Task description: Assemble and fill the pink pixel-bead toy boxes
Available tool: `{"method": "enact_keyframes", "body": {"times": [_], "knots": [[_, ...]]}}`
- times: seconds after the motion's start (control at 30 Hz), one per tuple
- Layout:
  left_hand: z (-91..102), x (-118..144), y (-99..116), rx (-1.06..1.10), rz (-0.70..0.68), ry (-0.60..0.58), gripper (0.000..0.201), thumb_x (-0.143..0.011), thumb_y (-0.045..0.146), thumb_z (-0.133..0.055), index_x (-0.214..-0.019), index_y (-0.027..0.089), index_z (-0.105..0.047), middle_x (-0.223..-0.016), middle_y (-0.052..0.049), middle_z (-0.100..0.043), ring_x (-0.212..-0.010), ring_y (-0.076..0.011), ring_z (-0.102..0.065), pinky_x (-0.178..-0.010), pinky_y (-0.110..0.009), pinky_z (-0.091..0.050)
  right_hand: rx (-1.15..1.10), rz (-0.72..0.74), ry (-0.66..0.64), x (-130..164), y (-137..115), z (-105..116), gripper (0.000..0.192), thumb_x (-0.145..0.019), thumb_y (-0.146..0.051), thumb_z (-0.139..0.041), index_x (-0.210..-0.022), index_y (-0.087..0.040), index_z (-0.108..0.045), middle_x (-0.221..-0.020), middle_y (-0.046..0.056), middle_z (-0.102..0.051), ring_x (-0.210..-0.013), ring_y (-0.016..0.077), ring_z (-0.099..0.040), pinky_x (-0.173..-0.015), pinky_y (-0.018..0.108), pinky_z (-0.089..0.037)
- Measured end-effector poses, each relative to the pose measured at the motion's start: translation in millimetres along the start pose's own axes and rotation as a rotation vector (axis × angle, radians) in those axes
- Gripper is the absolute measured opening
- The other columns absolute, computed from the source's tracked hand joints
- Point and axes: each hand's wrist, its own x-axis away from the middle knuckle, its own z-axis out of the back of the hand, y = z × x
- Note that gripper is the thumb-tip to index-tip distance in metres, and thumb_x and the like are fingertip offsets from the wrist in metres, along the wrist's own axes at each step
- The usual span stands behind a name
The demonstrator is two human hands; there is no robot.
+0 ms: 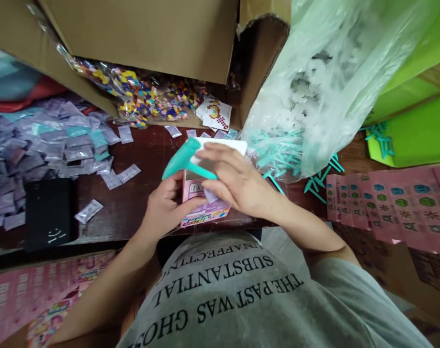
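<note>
Dark wooden tabletop (pixel 140 203) is crowded. A small pink printed cardboard box (pixel 201 208) is clamped upright at its side by the left hand (pixel 165 205); light, crushable, best held by its edges. Teal plastic tweezers (pixel 183 162) and a white sheet (pixel 223 145) are pressed in by the right hand (pixel 234 181), fingers closed over them. More teal pieces are seen in the clear plastic bag (pixel 314 87).

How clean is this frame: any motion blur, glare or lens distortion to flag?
Head view: the right hand and the teal tool over the pink box are smeared by motion; the left hand is sharper. The clear plastic bag washes out pale. Edges bow with wide-angle distortion; lighting is soft and even.
</note>
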Motion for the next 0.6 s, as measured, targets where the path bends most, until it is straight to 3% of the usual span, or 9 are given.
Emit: {"method": "enact_keyframes", "body": {"times": [0.07,0.13,0.2,0.27,0.37,0.5,0.6], "knots": [[4.7,0,-4,-0.005,-0.011,0.005,0.054,-0.075,0.042,-0.099,-0.119,0.022,-0.075,-0.108,-0.007,-0.087,-0.094,-0.0263,-0.086,-0.086,-0.037,-0.073,0.077,-0.059,0.006,-5,7,24,0.057,-0.123,-0.060,-0.032,-0.117,-0.020,-0.072,-0.121,0.009,-0.078,-0.121,0.0232,-0.075,-0.106,0.042,-0.063],[9.5,1,-10,-0.034,-0.027,-0.010,0.056,-0.074,0.043,-0.100,-0.121,0.022,-0.076,-0.110,-0.007,-0.088,-0.097,-0.0269,-0.086,-0.088,-0.038,-0.073,0.185,-0.092,-0.061,-12,13,55,0.057,-0.122,-0.062,-0.034,-0.108,-0.022,-0.073,-0.095,0.003,-0.074,-0.090,0.0163,-0.074,-0.082,0.031,-0.059],[12.9,2,-16,-0.073,-0.055,-0.021,0.058,-0.074,0.046,-0.102,-0.121,0.023,-0.077,-0.108,-0.007,-0.087,-0.095,-0.0271,-0.085,-0.086,-0.038,-0.073,0.292,-0.018,-0.223,-18,14,79,0.055,-0.121,-0.063,-0.041,-0.103,-0.023,-0.074,-0.081,-0.002,-0.069,-0.073,0.0122,-0.067,-0.066,0.027,-0.048],[13.6,3,-21,-0.097,-0.082,-0.038,0.059,-0.072,0.049,-0.104,-0.120,0.025,-0.078,-0.104,-0.005,-0.087,-0.090,-0.0270,-0.085,-0.083,-0.039,-0.073,0.390,0.107,-0.373,-22,12,87,0.052,-0.121,-0.062,-0.044,-0.102,-0.025,-0.075,-0.080,-0.003,-0.071,-0.070,0.0118,-0.066,-0.060,0.028,-0.041],[10.1,3,-24,-0.094,-0.103,-0.039,0.060,-0.071,0.050,-0.105,-0.119,0.027,-0.079,-0.102,-0.005,-0.087,-0.087,-0.0277,-0.084,-0.081,-0.041,-0.073,0.471,0.179,-0.392,-25,8,74,0.053,-0.121,-0.063,-0.041,-0.110,-0.025,-0.076,-0.087,-0.003,-0.076,-0.075,0.0126,-0.069,-0.059,0.028,-0.040],[4.5,3,-22,-0.078,-0.091,0.006,0.056,-0.073,0.048,-0.104,-0.119,0.028,-0.079,-0.100,-0.003,-0.086,-0.086,-0.0266,-0.084,-0.080,-0.040,-0.072,0.464,0.075,-0.162,-21,9,45,0.061,-0.116,-0.074,-0.042,-0.121,-0.024,-0.076,-0.098,0.001,-0.077,-0.085,0.0148,-0.071,-0.069,0.026,-0.048],[2.8,3,-20,-0.043,-0.072,0.051,0.051,-0.074,0.048,-0.102,-0.114,0.027,-0.078,-0.097,-0.003,-0.085,-0.084,-0.0256,-0.083,-0.079,-0.040,-0.072,0.405,0.046,-0.088,-13,9,32,0.060,-0.115,-0.075,-0.044,-0.127,-0.024,-0.075,-0.119,0.005,-0.077,-0.102,0.0197,-0.072,-0.079,0.030,-0.053]]}}
